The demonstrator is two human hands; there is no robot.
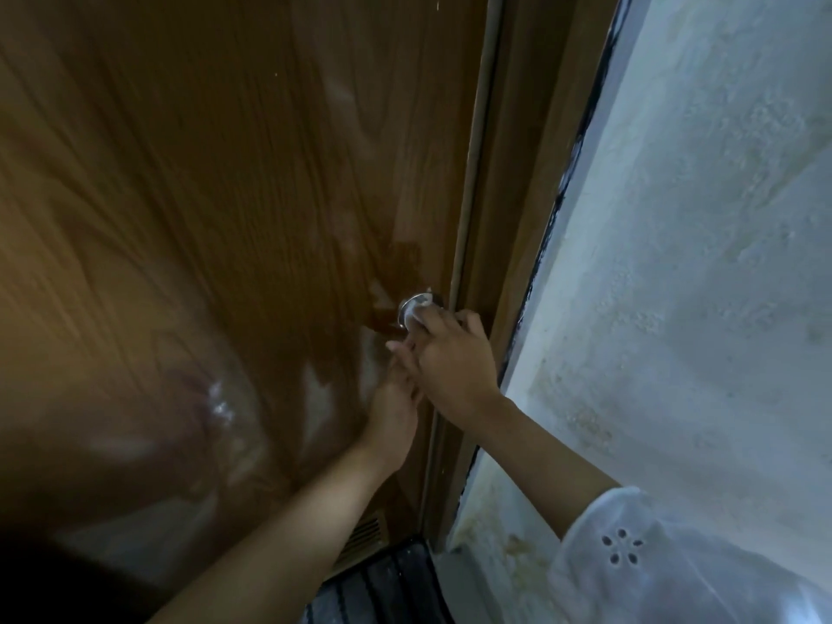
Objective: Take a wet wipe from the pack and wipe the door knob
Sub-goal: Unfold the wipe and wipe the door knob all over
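Observation:
A silver door knob [413,304] sticks out of the brown wooden door [225,218] near its right edge. My right hand [450,358] is curled over the knob from below and presses a white wet wipe [423,313] against it; only a small patch of the wipe shows under the fingers. My left hand [396,398] reaches up just beneath the right hand, fingers stretched toward the knob and partly hidden behind the right hand. The wipe pack is not in view.
The door frame [499,218] runs up the right of the door. A rough whitish wall [698,263] fills the right side. A dark striped mat [382,587] lies on the floor at the door's foot, beside a small vent in the door.

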